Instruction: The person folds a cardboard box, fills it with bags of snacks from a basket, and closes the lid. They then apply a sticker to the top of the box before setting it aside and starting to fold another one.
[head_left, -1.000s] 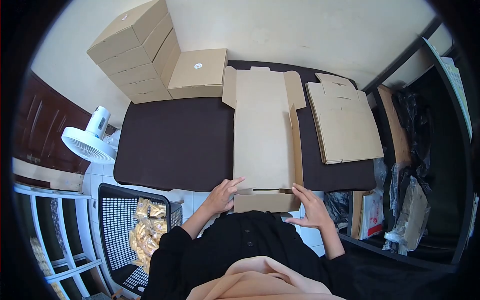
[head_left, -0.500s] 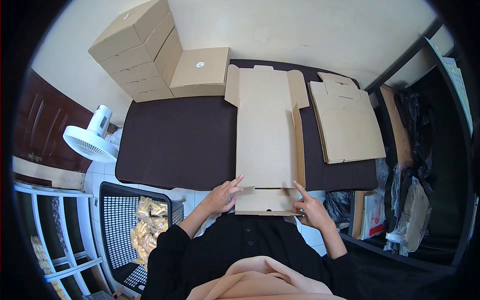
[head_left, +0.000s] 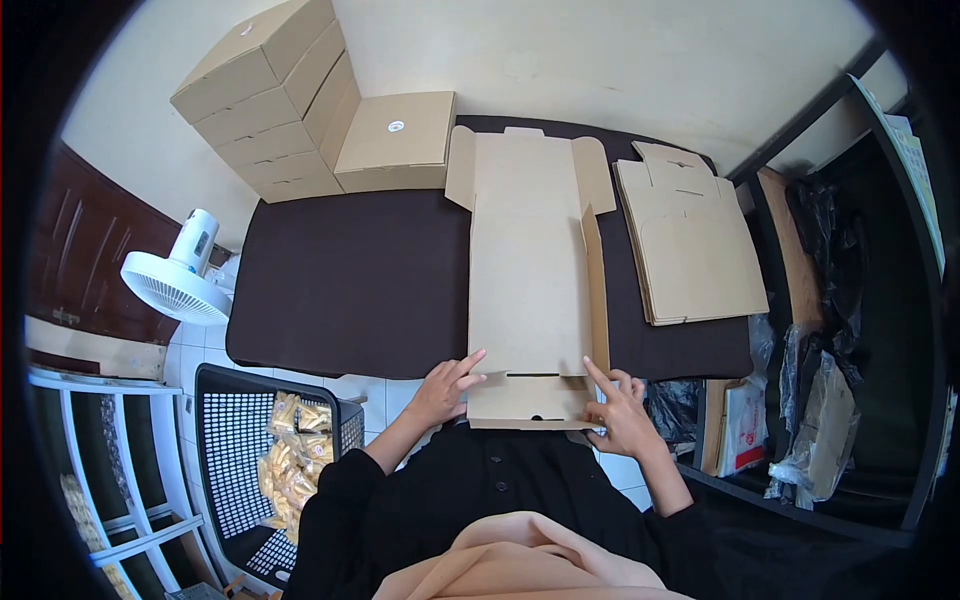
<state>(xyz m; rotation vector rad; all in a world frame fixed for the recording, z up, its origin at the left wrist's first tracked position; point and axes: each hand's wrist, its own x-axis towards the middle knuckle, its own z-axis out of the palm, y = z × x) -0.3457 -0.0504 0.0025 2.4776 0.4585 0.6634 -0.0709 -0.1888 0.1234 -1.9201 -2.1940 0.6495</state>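
An unfolded cardboard box [head_left: 530, 260] lies lengthwise before me, its far lid flaps spread out and its right side wall standing up. The near end has a slotted crease and a front panel [head_left: 500, 398] with a small dark hole, overhanging the table edge. At the left end of the crease, my left hand [head_left: 440, 390] grips the box's edge, index finger stretched over the cardboard. My right hand [head_left: 620, 415] grips the near right corner, index finger pointing along the crease and the other fingers bent by the panel. Some fingertips are hidden behind the cardboard.
Flat cardboard boxes [head_left: 695, 245] are stacked on the dark-covered table [head_left: 345, 280] at right. Folded boxes [head_left: 270, 110] stand at the back left, beside a single closed box [head_left: 395, 140]. A black basket [head_left: 225, 450] holds bagged goods; a white fan [head_left: 175, 285] stands behind it.
My right hand's fingers have shifted slightly at the near corner, with the back fingers lifting. The left hand stays nearly in place. The whole view has moved a little.
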